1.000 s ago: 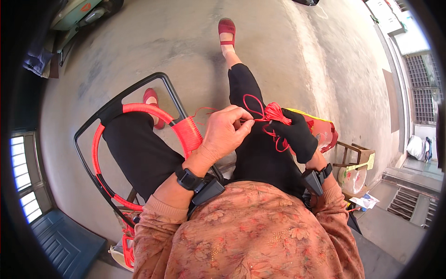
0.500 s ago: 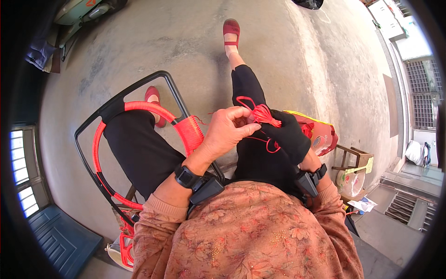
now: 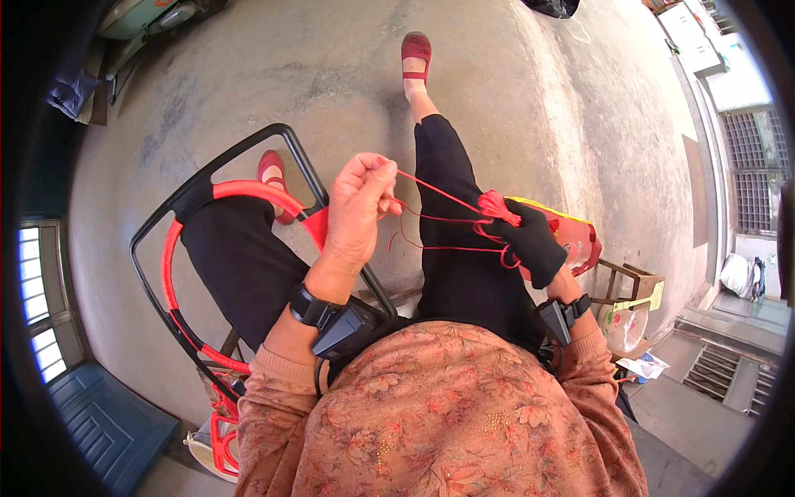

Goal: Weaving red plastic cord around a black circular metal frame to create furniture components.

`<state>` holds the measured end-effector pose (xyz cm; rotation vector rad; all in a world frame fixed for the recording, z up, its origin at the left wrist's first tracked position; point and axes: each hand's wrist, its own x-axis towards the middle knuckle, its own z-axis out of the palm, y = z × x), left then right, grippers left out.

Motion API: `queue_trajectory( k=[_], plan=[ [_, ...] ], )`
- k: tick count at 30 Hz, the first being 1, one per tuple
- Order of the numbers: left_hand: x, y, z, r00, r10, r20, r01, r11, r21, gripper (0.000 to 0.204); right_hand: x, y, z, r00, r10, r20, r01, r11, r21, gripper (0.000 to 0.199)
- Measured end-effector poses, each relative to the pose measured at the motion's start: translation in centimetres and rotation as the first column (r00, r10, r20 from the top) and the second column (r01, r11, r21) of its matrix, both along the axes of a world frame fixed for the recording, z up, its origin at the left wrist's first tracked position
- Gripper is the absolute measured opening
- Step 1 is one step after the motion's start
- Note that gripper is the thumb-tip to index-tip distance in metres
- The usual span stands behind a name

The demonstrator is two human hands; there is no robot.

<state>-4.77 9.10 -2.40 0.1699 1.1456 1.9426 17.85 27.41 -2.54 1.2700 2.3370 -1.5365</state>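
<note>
My bare left hand point(image 3: 361, 199) pinches a strand of red cord point(image 3: 439, 190) between thumb and fingertips. From there the strand runs taut to a small bundle of red cord point(image 3: 498, 206). My right hand point(image 3: 532, 245), in a black glove, is closed on that bundle. More loose loops of the cord hang between the two hands over my right leg. A black tubular frame point(image 3: 306, 157) with a ring wrapped in red cord point(image 3: 169, 263) rests around my left thigh, partly behind my left hand and forearm.
Beyond my right hand sits a red bag point(image 3: 584, 248) with a yellow edge. A wooden stool point(image 3: 633, 282) stands beside it. A blue panel point(image 3: 116, 422) lies at the lower left, near a red plastic item point(image 3: 222, 443). A green vehicle point(image 3: 137, 18) is at the far left.
My left hand has moved left and up, away from my right hand, drawing the cord out straight. The right hand with the bundle has shifted slightly right.
</note>
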Motion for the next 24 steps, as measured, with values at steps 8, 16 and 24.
queue_trajectory(
  k=[8, 16, 24],
  plan=[
    [-1.5, 0.0, -0.5, 0.925, -0.004, -0.379, -0.096, 0.965, -0.246, 0.015, 1.9, 4.2, -1.4, 0.983, -0.147, 0.109, 0.121, 0.969, 0.217, 0.031],
    [-0.2, 0.1, 0.6, 0.75, -0.118, -0.651, -0.094, 0.955, -0.281, 0.04, -3.7, 1.7, 7.8, 0.978, -0.081, -0.19, 0.057, 0.99, -0.129, 0.02],
    [3.5, 0.4, 3.4, 0.541, -0.308, -0.782, 0.296, 0.941, -0.165, 0.075, -8.7, -4.1, 13.3, 0.914, -0.018, -0.405, -0.16, 0.902, -0.401, 0.03]
  ],
)
